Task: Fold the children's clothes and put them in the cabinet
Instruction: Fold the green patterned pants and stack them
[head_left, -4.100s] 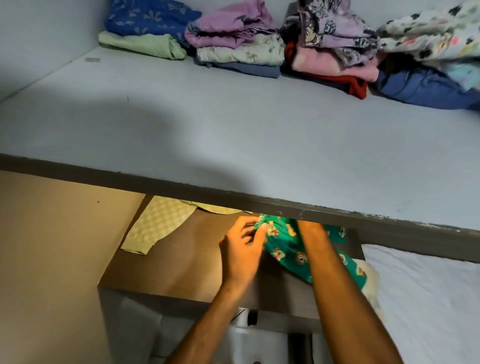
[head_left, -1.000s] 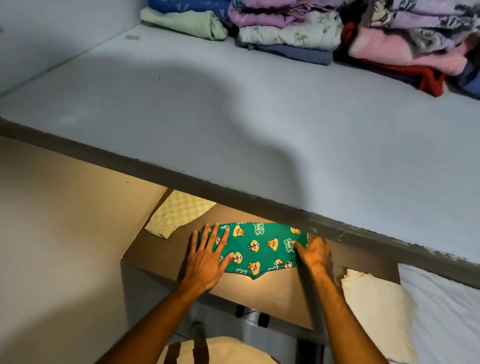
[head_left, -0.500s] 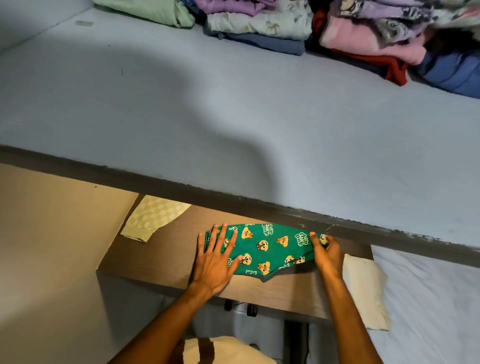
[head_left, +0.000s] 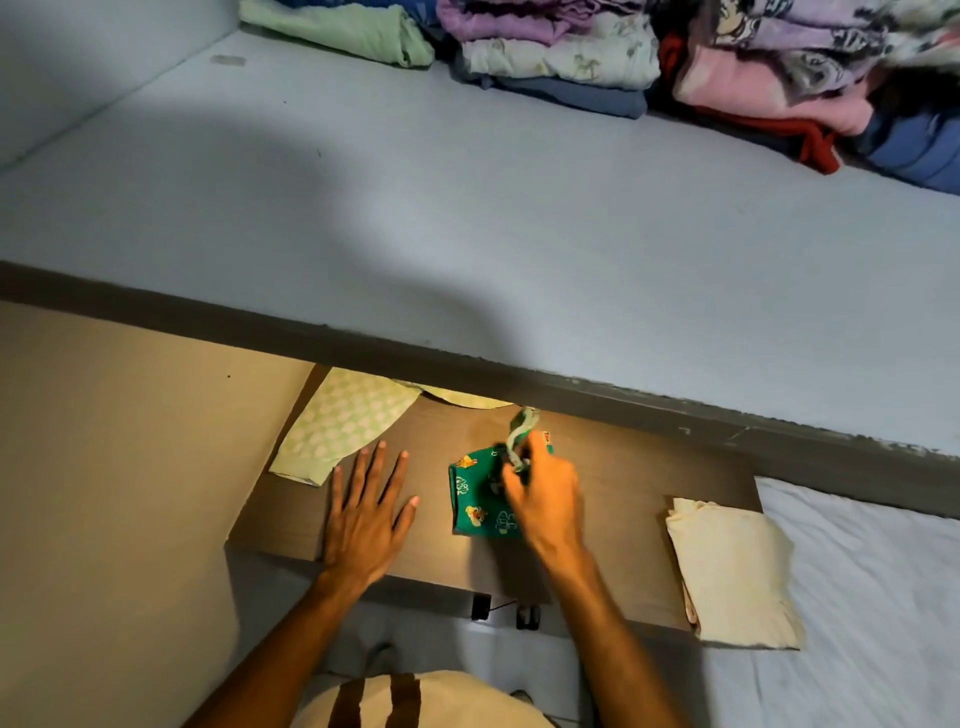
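Note:
A small green garment with cartoon prints (head_left: 475, 496) lies folded narrow on the brown wooden surface (head_left: 623, 478). My right hand (head_left: 543, 496) rests over its right half and pinches a raised strip of its fabric. My left hand (head_left: 366, 514) lies flat on the wood to the garment's left, fingers spread, holding nothing. A pale yellow-green checked garment (head_left: 340, 423) lies spread at the back left of the wood, partly hidden under the shelf. A folded cream garment (head_left: 732, 571) sits at the right end.
A grey cabinet shelf (head_left: 467, 223) juts out above the wood and hides its back part. Stacks of folded clothes (head_left: 561, 57) line the shelf's rear. A beige wall (head_left: 104, 467) is on the left, a white bed sheet (head_left: 857, 623) on the right.
The green garment has been folded in from the sides and is now about half as wide. My right hand moved left onto it and lifted a strip; my left hand slid off it.

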